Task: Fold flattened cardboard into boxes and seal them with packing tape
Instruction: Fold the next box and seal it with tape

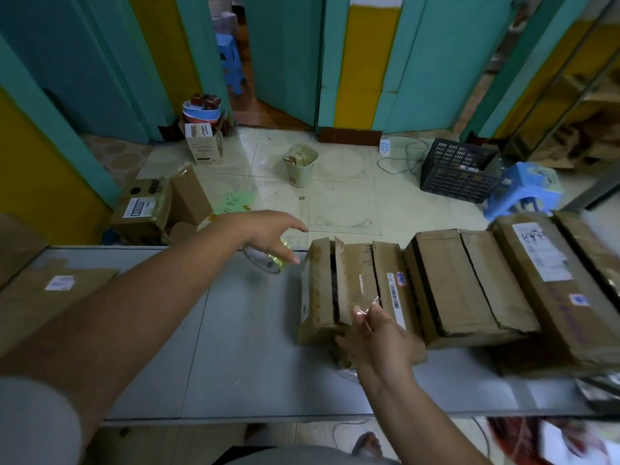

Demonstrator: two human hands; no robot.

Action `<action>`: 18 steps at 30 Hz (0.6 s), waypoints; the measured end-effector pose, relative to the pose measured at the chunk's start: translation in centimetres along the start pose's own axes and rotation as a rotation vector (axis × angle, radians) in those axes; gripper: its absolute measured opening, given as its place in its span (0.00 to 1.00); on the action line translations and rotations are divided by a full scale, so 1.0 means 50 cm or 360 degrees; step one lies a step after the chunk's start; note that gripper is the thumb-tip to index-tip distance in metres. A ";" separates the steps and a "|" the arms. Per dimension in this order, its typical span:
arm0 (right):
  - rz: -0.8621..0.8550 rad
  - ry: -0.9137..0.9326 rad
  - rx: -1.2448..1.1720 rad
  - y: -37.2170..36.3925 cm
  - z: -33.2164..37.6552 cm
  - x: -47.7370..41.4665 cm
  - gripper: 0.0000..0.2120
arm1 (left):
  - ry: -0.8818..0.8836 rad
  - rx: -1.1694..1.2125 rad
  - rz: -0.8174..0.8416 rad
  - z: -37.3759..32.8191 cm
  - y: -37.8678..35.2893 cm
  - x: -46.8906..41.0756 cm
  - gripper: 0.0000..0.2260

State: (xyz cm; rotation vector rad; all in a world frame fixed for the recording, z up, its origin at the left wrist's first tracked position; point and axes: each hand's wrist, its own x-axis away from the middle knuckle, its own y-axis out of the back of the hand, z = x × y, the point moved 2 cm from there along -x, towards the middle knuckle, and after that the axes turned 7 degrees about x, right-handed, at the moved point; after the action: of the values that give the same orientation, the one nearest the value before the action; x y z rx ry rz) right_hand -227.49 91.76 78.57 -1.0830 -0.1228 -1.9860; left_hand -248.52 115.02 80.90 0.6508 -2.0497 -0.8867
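Brown cardboard box (352, 290), just beyond my right fingertips, carries a white barcode label (395, 298) and a blue sticker (401, 278), but the print is too blurred to read. My right hand (379, 333) pinches a clear tape strip (362, 286) between thumb and forefinger. My left hand (268, 234) spreads loosely over the tape roll (265, 260), and I cannot tell whether it grips. A grey table (235, 330) lies under both hands, with pale tiled floor (335, 182) beyond.

The left grip (268, 233) hides the upper part of the tape roll (265, 261). The blurred right grip (379, 333) covers a near corner of the small box (322, 297). Its label (395, 297) is unreadable, and the rightmost box (592, 245) runs off-frame.
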 end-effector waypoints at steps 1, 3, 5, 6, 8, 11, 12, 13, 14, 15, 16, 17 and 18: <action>0.0000 -0.0014 -0.0048 -0.002 -0.005 -0.004 0.12 | -0.0015 -0.0065 0.0041 -0.003 0.009 -0.020 0.45; -0.0025 -0.0036 -0.0119 -0.004 -0.014 -0.011 0.11 | -0.0024 -0.0128 0.0144 -0.008 0.021 -0.058 0.48; -0.0075 -0.0032 -0.0176 -0.009 -0.015 -0.018 0.11 | -0.0044 -0.0087 0.0286 -0.009 0.023 -0.086 0.48; -0.0100 -0.0017 -0.0202 -0.011 -0.013 -0.023 0.11 | -0.0051 -0.0058 0.0355 -0.008 0.020 -0.095 0.47; -0.0110 0.0040 -0.0198 -0.014 -0.008 -0.031 0.11 | -0.0060 0.0002 0.0441 0.002 0.010 -0.098 0.41; -0.0100 0.0099 -0.0097 -0.014 -0.004 -0.037 0.13 | -0.0063 0.0086 0.0414 0.026 -0.005 -0.066 0.39; -0.0096 0.0108 -0.0040 -0.014 -0.005 -0.039 0.13 | -0.0083 0.0109 0.0372 0.036 -0.010 -0.052 0.36; -0.0090 0.0116 0.0017 -0.015 -0.006 -0.040 0.13 | -0.0099 0.0134 0.0329 0.046 -0.016 -0.036 0.33; -0.0085 0.0133 0.0066 -0.018 -0.005 -0.039 0.13 | -0.0104 0.0167 0.0289 0.056 -0.022 -0.018 0.30; -0.0080 0.0166 0.0111 -0.022 -0.003 -0.039 0.12 | -0.0099 0.0203 0.0258 0.066 -0.028 0.000 0.28; -0.0075 0.0211 0.0164 -0.028 -0.001 -0.039 0.12 | -0.0090 0.0241 0.0235 0.074 -0.035 0.020 0.26; -0.0064 0.0259 0.0228 -0.035 0.003 -0.039 0.11 | -0.0082 0.0273 0.0212 0.082 -0.042 0.038 0.23; -0.0046 0.0303 0.0295 -0.042 0.006 -0.040 0.12 | -0.0071 0.0295 0.0183 0.091 -0.050 0.056 0.19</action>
State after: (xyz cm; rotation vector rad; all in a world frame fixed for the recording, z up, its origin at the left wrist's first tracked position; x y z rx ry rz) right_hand -228.25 94.49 77.89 -0.7747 -0.2170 -2.0473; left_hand -253.43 113.18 78.27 0.6091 -2.2035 -0.6557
